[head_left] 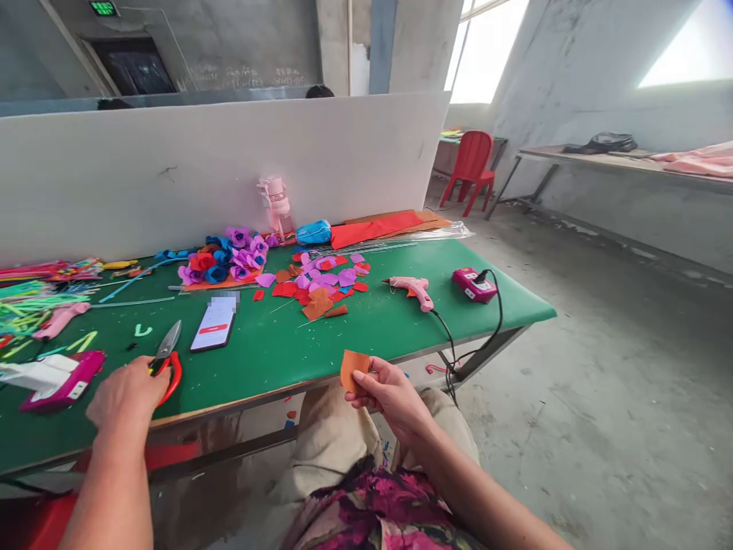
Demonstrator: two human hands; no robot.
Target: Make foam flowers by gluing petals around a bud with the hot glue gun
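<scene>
My left hand (129,389) is closed around the red handles of a pair of scissors (168,347) at the table's front left edge. The blades point away from me, and part of the grip is hidden under my fingers. Over my lap, just off the table edge, my right hand (389,393) pinches a small orange-brown piece of crepe paper (353,370) between thumb and fingers. Beyond it lies a pile of cut paper petals (321,279) in purple, red and orange. Finished paper flowers (223,256) are heaped to the left of that pile.
A pink glue gun (412,289) lies at the right, corded to a purple power block (474,284). A phone (214,321) rests near the scissors. Pipe cleaners (34,305) and another power block (62,382) sit at left. A white partition (200,168) borders the green table (286,359).
</scene>
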